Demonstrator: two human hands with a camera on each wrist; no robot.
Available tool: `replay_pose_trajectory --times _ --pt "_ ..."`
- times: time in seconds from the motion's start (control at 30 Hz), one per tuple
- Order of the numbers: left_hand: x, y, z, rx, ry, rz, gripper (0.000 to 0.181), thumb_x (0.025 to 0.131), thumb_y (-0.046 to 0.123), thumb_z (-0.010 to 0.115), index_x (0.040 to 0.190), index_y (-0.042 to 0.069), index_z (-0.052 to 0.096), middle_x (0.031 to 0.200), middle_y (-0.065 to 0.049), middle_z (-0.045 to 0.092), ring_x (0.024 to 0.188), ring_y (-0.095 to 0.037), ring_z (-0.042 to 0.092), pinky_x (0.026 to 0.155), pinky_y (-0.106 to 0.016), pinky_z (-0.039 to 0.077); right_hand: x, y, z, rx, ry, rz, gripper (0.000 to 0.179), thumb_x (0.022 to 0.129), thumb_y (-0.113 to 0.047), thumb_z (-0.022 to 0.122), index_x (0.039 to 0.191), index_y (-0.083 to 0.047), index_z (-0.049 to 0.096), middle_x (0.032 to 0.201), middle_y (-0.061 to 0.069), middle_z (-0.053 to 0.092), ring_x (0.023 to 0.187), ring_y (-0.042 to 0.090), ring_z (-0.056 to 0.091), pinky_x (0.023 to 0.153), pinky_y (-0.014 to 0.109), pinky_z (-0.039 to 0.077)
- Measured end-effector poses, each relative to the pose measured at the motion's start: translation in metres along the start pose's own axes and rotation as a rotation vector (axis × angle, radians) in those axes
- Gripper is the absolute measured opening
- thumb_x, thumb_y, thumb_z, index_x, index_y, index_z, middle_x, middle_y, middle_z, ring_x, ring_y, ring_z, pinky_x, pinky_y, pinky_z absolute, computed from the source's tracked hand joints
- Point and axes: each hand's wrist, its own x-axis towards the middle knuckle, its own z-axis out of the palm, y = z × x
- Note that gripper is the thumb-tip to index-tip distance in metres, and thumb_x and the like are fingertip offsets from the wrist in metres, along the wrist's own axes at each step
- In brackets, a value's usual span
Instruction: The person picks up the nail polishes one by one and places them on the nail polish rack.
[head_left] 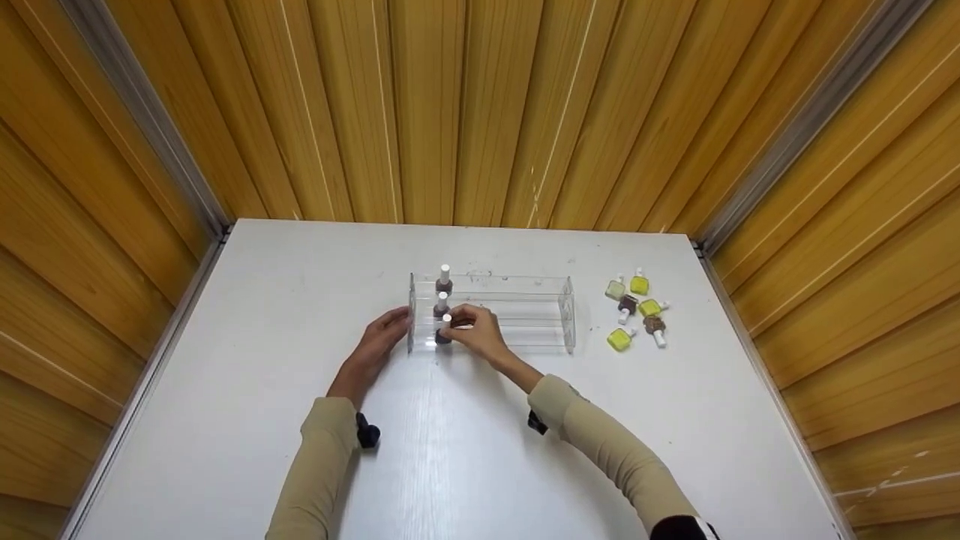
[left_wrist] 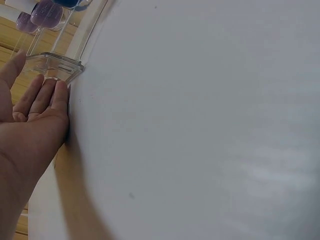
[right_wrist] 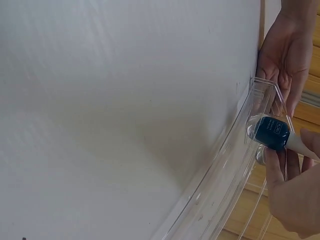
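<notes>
On my head view, the right hand (head_left: 480, 331) sits near the middle of the frame, its thumb and fingers closed in a pinch on the white cap (head_left: 446, 320) of a dark teal bottle (right_wrist: 271, 132). That bottle is upright at the left end of the front tier of a clear rack (head_left: 567, 315); I can't tell whether its base rests on the tier. My right wrist view puts it at the right of the frame, printed label showing, with the thumb on one side of the cap and fingers on the other.

The left hand (head_left: 382, 335), left of centre in my head view, has its fingers extended and its fingertips against the rack's left end panel. On my left wrist view I see the fingers nearly straight and the thumb apart from them, gripping nothing.

Behind the teal bottle, two white-capped bottles (head_left: 444, 286) stand in line on the tiers further up the frame; my left wrist view shows them purplish, at its upper left. Right of centre, three yellow bottles (head_left: 619, 340), a pale green one (head_left: 615, 289), a dark one (head_left: 627, 304) and a brown one (head_left: 655, 325) lie loose on the white table (head_left: 225, 450).
</notes>
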Motion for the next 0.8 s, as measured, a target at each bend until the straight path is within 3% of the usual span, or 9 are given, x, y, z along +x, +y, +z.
replay_pose_trajectory --times 0.17,0.37,0.47,0.63,0.8 --pt "0.0007 -0.0006 -0.0006 -0.003 -0.008 0.015 0.053 0.104 0.022 0.06 0.151 0.002 0.045 0.159 -0.018 0.044 0.152 -0.028 0.035 0.129 -0.04 0.024 0.0006 0.0039 0.0067 -0.002 -0.007 -0.037 0.024 0.081 0.006 0.08 0.101 0.014 0.068 0.101 0.034 0.072 0.096 0.045 0.072 0.089 0.047 0.062" --pt "0.0001 -0.0006 -0.0003 0.013 0.0 -0.005 0.055 0.102 0.028 0.065 0.15 0.005 0.048 0.159 -0.014 0.046 0.153 -0.026 0.034 0.13 -0.041 0.023 -0.001 0.0048 0.0076 -0.021 -0.014 -0.015 0.022 0.08 0.004 0.081 0.099 0.01 0.07 0.1 0.026 0.074 0.094 0.032 0.075 0.088 0.035 0.063" --pt "-0.0005 -0.0005 0.0002 0.023 0.003 -0.006 0.055 0.102 0.028 0.065 0.15 0.005 0.048 0.159 -0.015 0.045 0.153 -0.026 0.034 0.13 -0.042 0.022 -0.0016 0.0066 0.0074 -0.013 -0.024 -0.021 0.024 0.081 0.004 0.081 0.101 0.012 0.07 0.103 0.028 0.074 0.097 0.037 0.074 0.089 0.036 0.063" --pt "0.0001 -0.0002 0.0004 0.026 0.001 -0.01 0.055 0.102 0.027 0.064 0.15 0.005 0.047 0.158 -0.015 0.047 0.152 -0.026 0.036 0.129 -0.041 0.023 -0.0022 0.0076 0.0076 0.015 -0.04 -0.051 0.027 0.082 0.006 0.08 0.104 0.015 0.068 0.106 0.034 0.071 0.101 0.047 0.071 0.093 0.049 0.061" --pt "0.0019 -0.0004 -0.0009 0.015 0.012 -0.011 0.053 0.103 0.024 0.063 0.15 0.004 0.047 0.157 -0.016 0.048 0.149 -0.026 0.039 0.128 -0.04 0.025 -0.0021 0.0041 0.0074 0.011 -0.06 -0.042 0.025 0.083 0.006 0.079 0.104 0.013 0.069 0.106 0.032 0.072 0.1 0.043 0.072 0.091 0.047 0.062"
